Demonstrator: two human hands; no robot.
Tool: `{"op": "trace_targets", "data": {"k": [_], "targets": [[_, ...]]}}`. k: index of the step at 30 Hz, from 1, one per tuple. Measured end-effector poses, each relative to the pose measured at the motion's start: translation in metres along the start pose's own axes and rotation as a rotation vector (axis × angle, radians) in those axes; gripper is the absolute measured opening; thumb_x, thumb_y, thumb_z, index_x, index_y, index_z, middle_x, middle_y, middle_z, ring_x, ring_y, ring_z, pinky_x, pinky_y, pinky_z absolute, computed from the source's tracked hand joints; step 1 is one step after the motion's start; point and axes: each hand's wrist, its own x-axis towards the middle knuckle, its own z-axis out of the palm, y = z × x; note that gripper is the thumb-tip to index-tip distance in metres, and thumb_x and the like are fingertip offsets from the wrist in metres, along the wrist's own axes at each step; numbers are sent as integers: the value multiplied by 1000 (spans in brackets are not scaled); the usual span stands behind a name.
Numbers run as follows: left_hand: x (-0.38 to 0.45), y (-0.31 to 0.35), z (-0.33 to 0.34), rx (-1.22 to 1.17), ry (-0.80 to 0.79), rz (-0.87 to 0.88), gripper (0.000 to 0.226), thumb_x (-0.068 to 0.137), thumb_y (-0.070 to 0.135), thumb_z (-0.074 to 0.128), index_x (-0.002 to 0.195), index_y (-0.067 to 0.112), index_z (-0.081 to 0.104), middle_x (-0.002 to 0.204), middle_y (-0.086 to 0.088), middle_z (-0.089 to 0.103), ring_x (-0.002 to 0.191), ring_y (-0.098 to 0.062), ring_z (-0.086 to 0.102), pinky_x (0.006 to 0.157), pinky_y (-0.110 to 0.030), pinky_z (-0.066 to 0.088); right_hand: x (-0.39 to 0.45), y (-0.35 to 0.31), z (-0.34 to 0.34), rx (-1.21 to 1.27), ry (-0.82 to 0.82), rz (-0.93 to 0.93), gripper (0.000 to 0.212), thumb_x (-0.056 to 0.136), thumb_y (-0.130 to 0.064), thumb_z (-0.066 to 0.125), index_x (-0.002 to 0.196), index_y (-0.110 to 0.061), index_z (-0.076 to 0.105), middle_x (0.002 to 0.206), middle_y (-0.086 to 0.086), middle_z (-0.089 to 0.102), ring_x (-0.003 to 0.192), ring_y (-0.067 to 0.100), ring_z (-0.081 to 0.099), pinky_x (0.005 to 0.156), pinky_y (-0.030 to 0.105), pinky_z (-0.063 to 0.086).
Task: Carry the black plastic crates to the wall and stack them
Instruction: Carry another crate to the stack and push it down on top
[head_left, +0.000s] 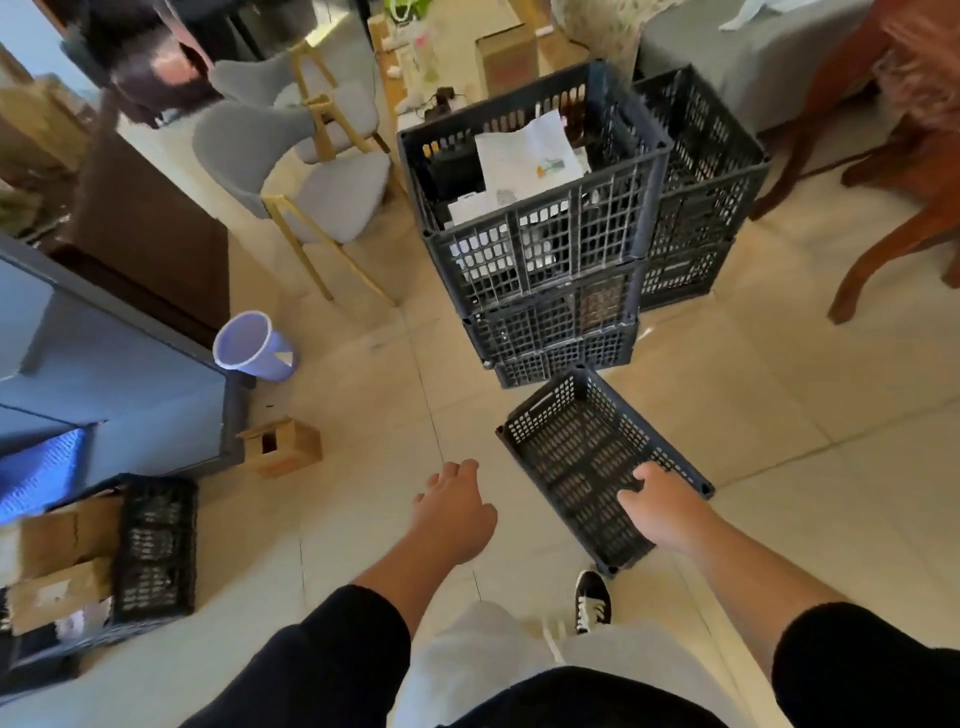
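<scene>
Empty crate (587, 457) lies on the floor (779, 426) before the stack (545, 260). Right hand (662, 512) rests inside, fingers spread; left hand (454, 512) hangs clear, fingers relaxed. Advise gripping both rims, lifting level.

Prob. a home living/dining rm: grey chairs (291, 171), wooden table legs (893, 218), sofa (727, 62).
</scene>
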Motion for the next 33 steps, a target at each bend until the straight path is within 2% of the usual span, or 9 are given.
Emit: {"op": "trace_targets", "data": {"k": [3, 7, 13, 16, 23, 25, 28, 30, 33], "targets": [[40, 13, -24, 47, -11, 46, 69, 103, 33, 49, 165, 19, 23, 165, -8, 35, 149, -32, 37, 117, -49, 36, 19, 0, -12, 81, 19, 59, 60, 101, -40, 50, 156, -18, 39, 137, 11, 59, 108, 30, 66, 83, 38, 54], [100, 19, -47, 122, -41, 108, 69, 102, 34, 52, 164, 19, 25, 164, -9, 36, 148, -33, 38, 117, -49, 38, 43, 7, -17, 161, 52, 178, 55, 102, -38, 50, 151, -14, 42, 144, 14, 52, 123, 34, 58, 99, 41, 51], [209, 18, -53, 224, -149, 221, 63, 105, 35, 47, 163, 21, 29, 164, -7, 37, 147, -30, 40, 118, -46, 37, 97, 15, 10, 346, 93, 368, 38, 95, -39, 51, 125, -15, 51, 124, 17, 63, 106, 35, 62, 94, 43, 54], [266, 18, -52, 265, -194, 305, 58, 106, 34, 47, 160, 22, 33, 159, -5, 44, 144, -27, 43, 117, -44, 38, 124, 6, 24, 452, 123, 456, 25, 97, -35, 51, 115, -18, 49, 116, 15, 63, 99, 34, 64, 89, 43, 58], [384, 33, -34, 395, -312, 379, 54, 105, 34, 50, 156, 20, 39, 152, -6, 51, 136, -29, 49, 113, -45, 42, 176, 13, 48, 624, 204, 610, 18, 101, -27, 52, 114, -14, 52, 119, 14, 61, 102, 31, 62, 89, 44, 57], [412, 39, -19, 383, -329, 378, 53, 104, 33, 51, 155, 19, 41, 151, -8, 52, 133, -29, 52, 111, -44, 43, 189, 27, 56, 680, 236, 672, 19, 101, -23, 54, 116, -12, 51, 112, 13, 62, 97, 30, 64, 73, 38, 57], [451, 48, 13, 361, -346, 331, 53, 105, 32, 51, 155, 17, 43, 151, -12, 51, 132, -31, 53, 108, -40, 44, 212, 56, 75, 746, 253, 769, 34, 101, -22, 53, 132, -11, 48, 115, 13, 63, 95, 30, 62, 57, 27, 41], [481, 50, 45, 354, -357, 302, 52, 105, 31, 53, 154, 14, 44, 151, -14, 53, 131, -31, 55, 104, -38, 44, 234, 80, 93, 768, 265, 825, 41, 102, -22, 53, 140, -8, 45, 116, 14, 62, 93, 30, 57, 57, 28, 37], [517, 51, 81, 320, -349, 249, 52, 105, 29, 54, 153, 12, 46, 149, -14, 57, 126, -33, 58, 91, -33, 44, 262, 108, 115, 770, 270, 863, 44, 103, -20, 53, 144, -5, 44, 134, 21, 60, 95, 27, 49, 71, 32, 38]]}}
